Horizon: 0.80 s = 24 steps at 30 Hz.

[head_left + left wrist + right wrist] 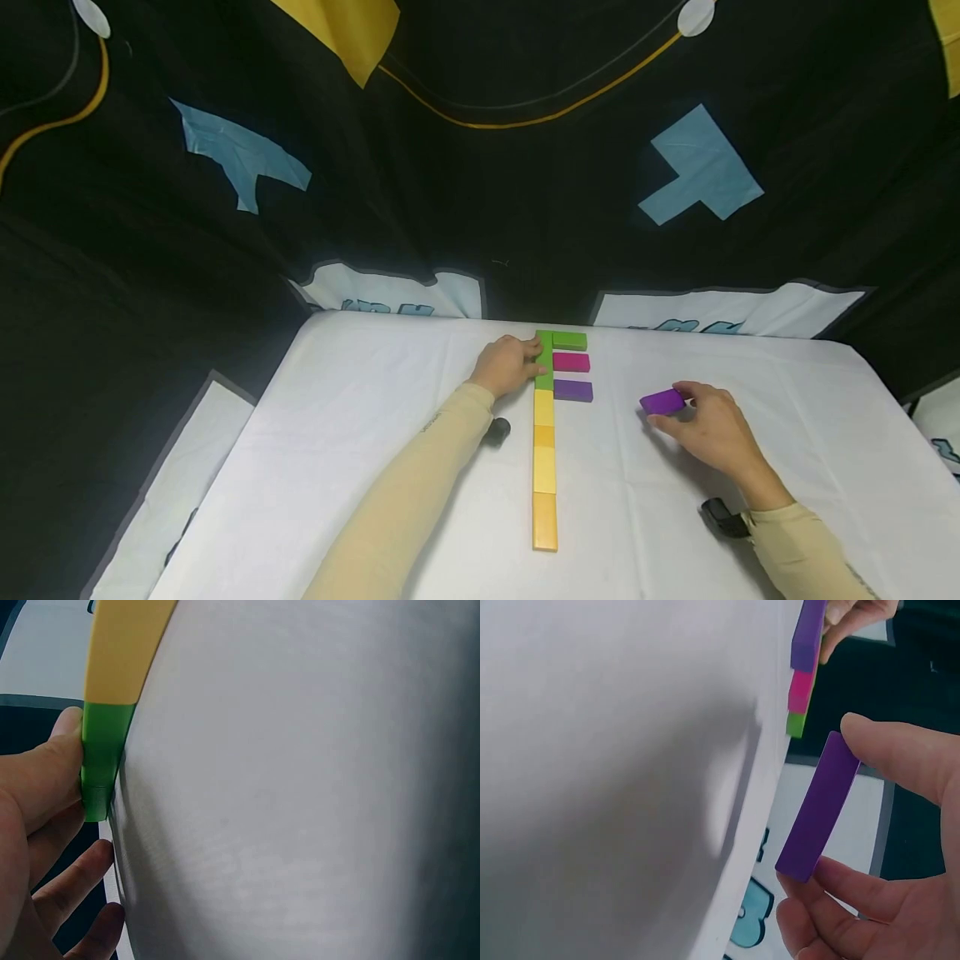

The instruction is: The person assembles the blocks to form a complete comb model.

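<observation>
The purple block is in the right hand, just above the bench, well to the right of the other blocks. The thumb and fingers pinch it by its two ends, so this grip is closed on the block. The left hand rests on the bench by the far end of a long row of blocks. Its thumb presses the side of the green block at the top of the row, and the other fingers look loose and hold nothing. The row runs straight away from the person, with orange and yellow blocks near and green ones far. Three short blocks stick out to the right of the row: a green one, a pink one and a dark purple one. They lie side by side with small gaps between them. The bench is covered with a plain white cloth. Behind it hangs a black curtain with light blue shapes, yellow patches and thin yellow lines. Both arms wear tan sleeves, and a small black thing sits at each wrist.
</observation>
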{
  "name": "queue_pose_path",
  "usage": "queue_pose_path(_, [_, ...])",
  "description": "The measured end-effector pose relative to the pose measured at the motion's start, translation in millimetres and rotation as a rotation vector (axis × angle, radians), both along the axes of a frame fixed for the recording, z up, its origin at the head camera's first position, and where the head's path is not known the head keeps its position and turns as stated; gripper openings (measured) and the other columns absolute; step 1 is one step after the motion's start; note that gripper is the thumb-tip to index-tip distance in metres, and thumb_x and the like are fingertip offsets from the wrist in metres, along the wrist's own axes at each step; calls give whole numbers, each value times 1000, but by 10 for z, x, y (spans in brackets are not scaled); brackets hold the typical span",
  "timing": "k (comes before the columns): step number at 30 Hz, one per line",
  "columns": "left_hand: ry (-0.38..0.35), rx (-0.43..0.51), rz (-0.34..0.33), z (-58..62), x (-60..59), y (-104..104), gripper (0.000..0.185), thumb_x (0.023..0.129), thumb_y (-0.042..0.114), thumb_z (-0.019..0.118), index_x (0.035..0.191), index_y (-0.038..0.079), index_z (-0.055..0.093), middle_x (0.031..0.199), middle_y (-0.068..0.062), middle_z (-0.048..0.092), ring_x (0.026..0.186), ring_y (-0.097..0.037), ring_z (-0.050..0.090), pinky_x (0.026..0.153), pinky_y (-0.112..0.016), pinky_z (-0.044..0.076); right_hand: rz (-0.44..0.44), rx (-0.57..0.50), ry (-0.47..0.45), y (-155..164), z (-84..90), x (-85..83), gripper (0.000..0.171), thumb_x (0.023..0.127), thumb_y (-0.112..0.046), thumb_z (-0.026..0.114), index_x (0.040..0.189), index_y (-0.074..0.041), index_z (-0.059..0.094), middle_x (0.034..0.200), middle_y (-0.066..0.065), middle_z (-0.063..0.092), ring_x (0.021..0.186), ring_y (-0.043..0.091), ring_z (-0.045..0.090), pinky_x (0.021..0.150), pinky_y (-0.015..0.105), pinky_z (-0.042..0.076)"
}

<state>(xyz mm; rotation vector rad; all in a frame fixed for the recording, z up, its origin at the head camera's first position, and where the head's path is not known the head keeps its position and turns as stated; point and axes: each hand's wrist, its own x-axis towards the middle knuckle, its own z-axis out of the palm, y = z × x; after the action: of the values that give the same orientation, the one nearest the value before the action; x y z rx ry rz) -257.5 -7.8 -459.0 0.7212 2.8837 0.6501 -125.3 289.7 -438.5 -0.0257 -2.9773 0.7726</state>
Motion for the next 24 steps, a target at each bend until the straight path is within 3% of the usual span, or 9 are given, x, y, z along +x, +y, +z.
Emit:
queue_pose_path(11, [-14,13,11,9,-20,-12,50,93,37,73,138,19,61,147,7,52,133,-25,52,113,-36,40,3,2,14,-218,6,-32,71,82,-37,81,128,13,57,121,32,63,111,47,53,92,61,47])
queue_pose_path(24, [-7,-4,9,-18,-16,18,49,92,38,73,137,19,62,146,7,53,134,-25,52,113,-36,40,11,5,27,-455,-38,-23,71,81,-36,82,127,13,59,116,29,66,107,43,55,88,58,49])
